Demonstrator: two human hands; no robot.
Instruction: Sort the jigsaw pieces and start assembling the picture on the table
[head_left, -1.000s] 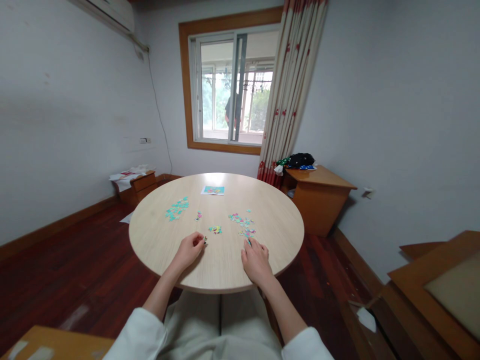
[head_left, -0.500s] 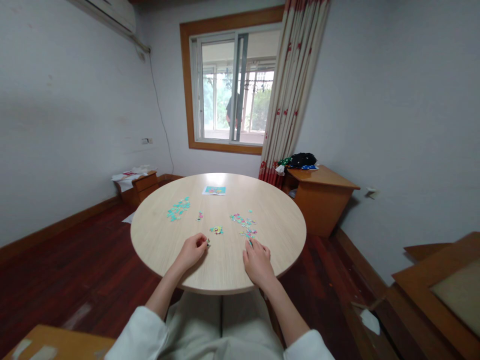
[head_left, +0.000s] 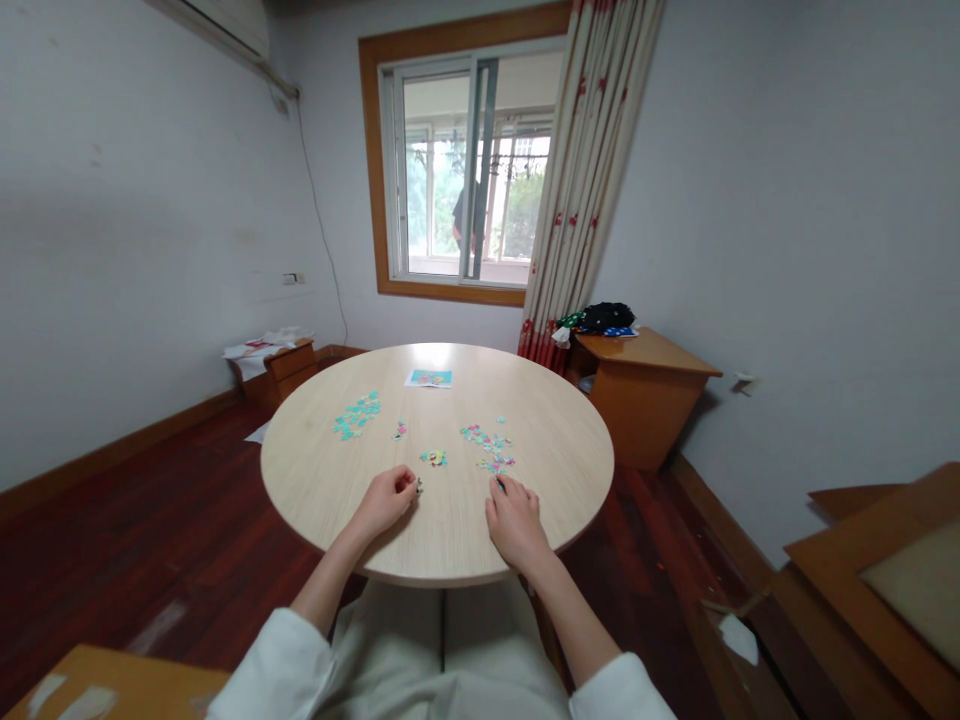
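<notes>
I sit at a round pale wooden table [head_left: 360, 520] strewn with small puzzle pieces. My left hand [head_left: 386, 500] rests on it with fingers curled, pinching a small puzzle piece [head_left: 418, 486] at the fingertips. My right hand [head_left: 514, 520] lies on the table with fingers bent, its fingertips touching a piece at the near edge of the multicoloured pieces [head_left: 489, 450]. A small joined cluster [head_left: 433, 458] lies between and beyond my hands. A teal pile of pieces [head_left: 355, 417] sits to the far left. A reference picture [head_left: 429, 378] lies at the far side.
A wooden side cabinet [head_left: 637, 395] with dark cloth on it stands at the right by the curtain [head_left: 585, 170]. A low wooden box [head_left: 281, 365] with papers is at the left wall. Wooden furniture [head_left: 885, 580] is at the near right. A person stands outside the window [head_left: 465, 180].
Both hands stay almost still on the table; the left hand's pinched piece has shifted slightly to the right. The view has drifted a little.
</notes>
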